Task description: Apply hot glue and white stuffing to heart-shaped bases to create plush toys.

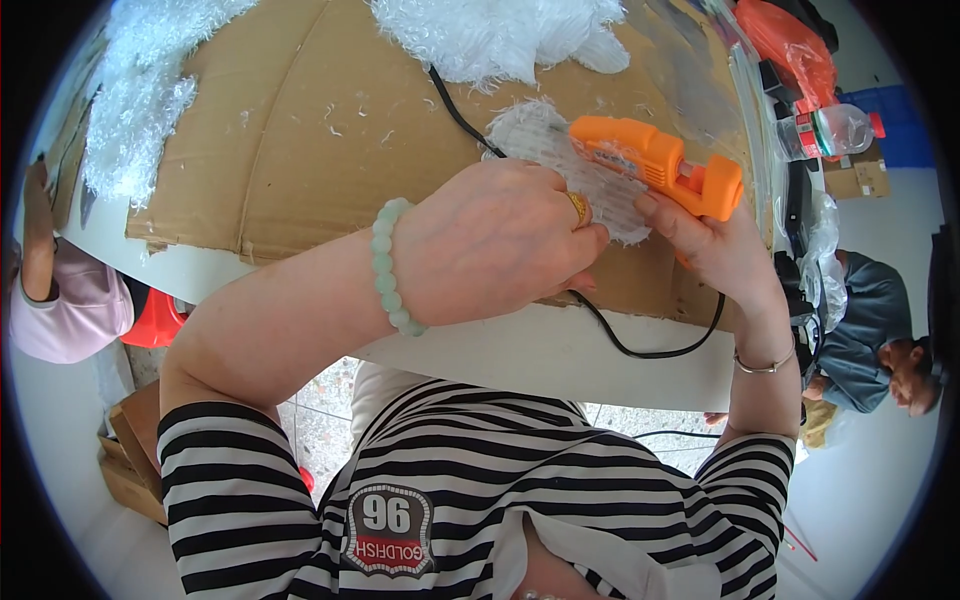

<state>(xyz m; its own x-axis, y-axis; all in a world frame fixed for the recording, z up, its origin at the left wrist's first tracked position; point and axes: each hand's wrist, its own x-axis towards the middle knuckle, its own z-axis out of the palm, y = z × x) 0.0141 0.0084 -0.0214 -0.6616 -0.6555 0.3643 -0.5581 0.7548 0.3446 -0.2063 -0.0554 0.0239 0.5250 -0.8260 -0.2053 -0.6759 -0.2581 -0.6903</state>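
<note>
Palm side down, my left hand (505,240) rests over the near left edge of a white shaggy fabric piece (610,215). Its fingers are curled in beside the thumb, and whatever they pinch is hidden. My right hand (715,245) is wrapped round an orange hot glue gun (640,150), whose body lies above the fabric piece. The right thumb reaches toward the fabric's right edge. A black cord (640,354) loops below the hands, one end rising to my right hand.
Brown cardboard (340,140) covers much of the white table (500,345). White shaggy fabric lies in a far heap (510,35) and at the left (145,100). A plastic bottle (840,130) and red bag (795,50) are at far right. People sit at left (75,305) and right (865,310).
</note>
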